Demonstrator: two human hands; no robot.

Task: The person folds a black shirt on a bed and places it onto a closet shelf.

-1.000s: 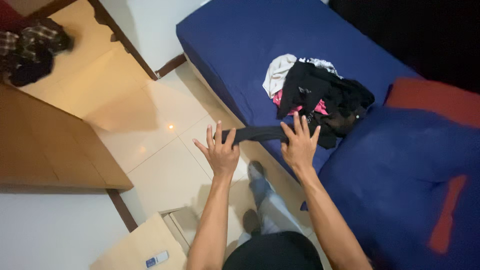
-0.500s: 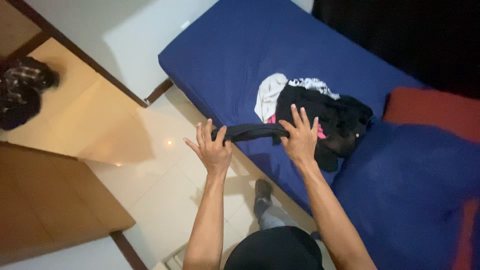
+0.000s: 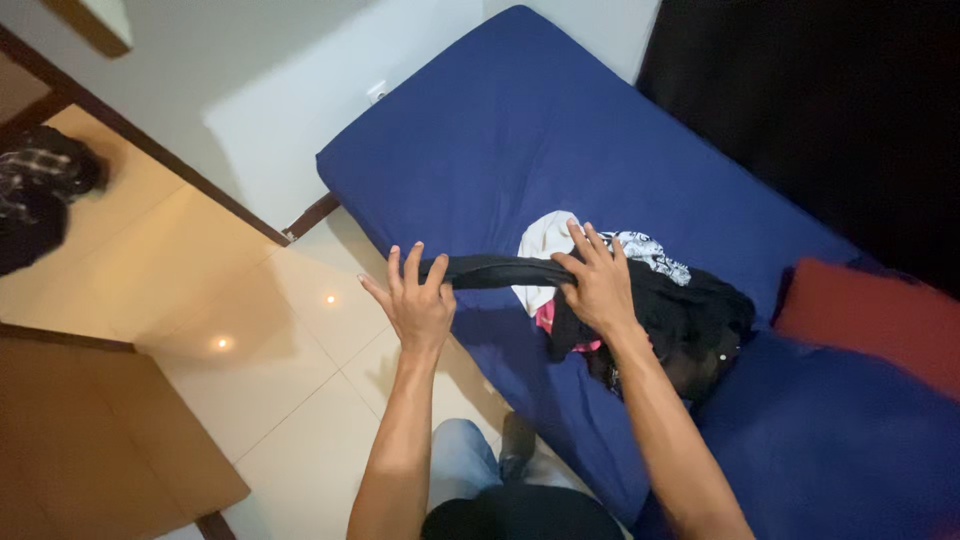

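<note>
A black garment (image 3: 500, 270) is stretched into a narrow band between my two hands, above the near edge of a blue mattress (image 3: 530, 130). My left hand (image 3: 415, 300) pinches its left end with the other fingers spread. My right hand (image 3: 598, 280) grips its right end, also with fingers splayed. Just behind and right of my right hand lies a pile of clothes (image 3: 680, 310): black pieces, a white one (image 3: 545, 240), a black-and-white patterned one (image 3: 650, 252) and a bit of pink (image 3: 545, 318).
A red pillow (image 3: 880, 320) and a blue cushion (image 3: 840, 440) lie at the right. Cream floor tiles (image 3: 300, 350) spread on the left, with a wooden surface (image 3: 90, 440) at lower left and dark clothing (image 3: 35, 190) at far left. My jeans leg (image 3: 460, 470) stands below.
Both hands have lifted the stretched black garment up and away from the floor side, over the mattress edge. The view has tilted toward the bed, so the clothes pile sits lower in frame.
</note>
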